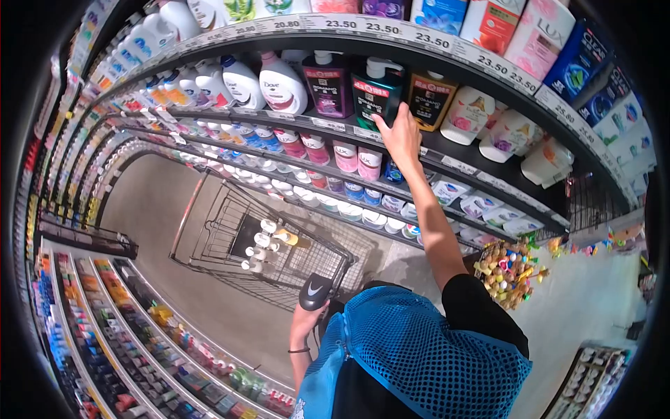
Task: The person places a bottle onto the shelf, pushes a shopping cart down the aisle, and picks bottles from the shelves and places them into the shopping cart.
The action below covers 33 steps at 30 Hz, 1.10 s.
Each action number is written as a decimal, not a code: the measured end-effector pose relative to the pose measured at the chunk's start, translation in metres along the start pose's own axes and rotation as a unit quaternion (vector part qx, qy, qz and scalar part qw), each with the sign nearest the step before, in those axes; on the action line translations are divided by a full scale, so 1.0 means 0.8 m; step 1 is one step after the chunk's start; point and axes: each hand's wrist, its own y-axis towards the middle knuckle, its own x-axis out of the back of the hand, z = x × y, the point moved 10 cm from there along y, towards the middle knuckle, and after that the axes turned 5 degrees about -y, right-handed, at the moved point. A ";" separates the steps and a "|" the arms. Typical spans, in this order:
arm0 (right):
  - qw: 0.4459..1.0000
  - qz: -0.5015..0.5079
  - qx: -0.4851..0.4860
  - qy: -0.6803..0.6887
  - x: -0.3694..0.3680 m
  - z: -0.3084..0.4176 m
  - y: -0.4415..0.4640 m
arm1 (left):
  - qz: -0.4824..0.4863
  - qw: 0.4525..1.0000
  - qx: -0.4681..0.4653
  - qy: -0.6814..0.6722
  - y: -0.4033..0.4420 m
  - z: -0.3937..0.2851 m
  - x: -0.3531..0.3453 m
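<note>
My right hand (pixel 400 133) reaches up to the shelf and holds a dark green pump bottle (pixel 372 101), thumb across its front and fingers along its right side. The bottle stands upright between a purple-labelled black pump bottle (pixel 326 91) and a gold-labelled black pump bottle (pixel 429 101). Low by my body, my left hand (pixel 307 322) is closed around a black rounded object (pixel 315 292) with a white swoosh mark; its exact kind is unclear. Part of that hand is hidden behind the object and my blue mesh vest (pixel 405 328).
A wire shopping cart (pixel 230 269) stands beside the shelf, holding several white-topped bottles (pixel 262 241). White Dove bottles (pixel 283 87) line the same shelf further left. Price strips (pixel 342 26) edge the shelf above. Another stocked shelf (pixel 160 335) runs across the aisle. Hanging plush toys (pixel 506 272) are at right.
</note>
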 end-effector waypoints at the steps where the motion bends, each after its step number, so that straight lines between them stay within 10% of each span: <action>1: 1.000 -0.007 0.003 0.003 -0.001 -0.001 0.001 | 0.000 1.000 -0.009 -0.020 0.006 0.010 0.005; 19: 0.995 -0.031 0.091 0.006 0.009 -0.008 -0.012 | -0.048 0.998 0.008 -0.050 -0.018 0.024 0.008; 26: 0.959 -0.044 0.152 0.236 0.065 0.012 -0.078 | -0.025 0.999 -0.006 -0.039 -0.017 0.016 -0.005; 28: 0.814 0.116 -0.016 0.569 0.012 -0.012 -0.106 | -0.014 0.999 -0.008 -0.036 -0.018 0.010 -0.009; 31: 0.694 0.247 -0.070 0.672 0.022 0.041 -0.161 | -0.002 0.999 -0.028 -0.037 -0.012 0.007 -0.012; 33: 0.505 0.344 -0.065 0.789 0.036 0.096 -0.197 | 0.010 0.999 -0.024 -0.039 -0.006 0.010 -0.014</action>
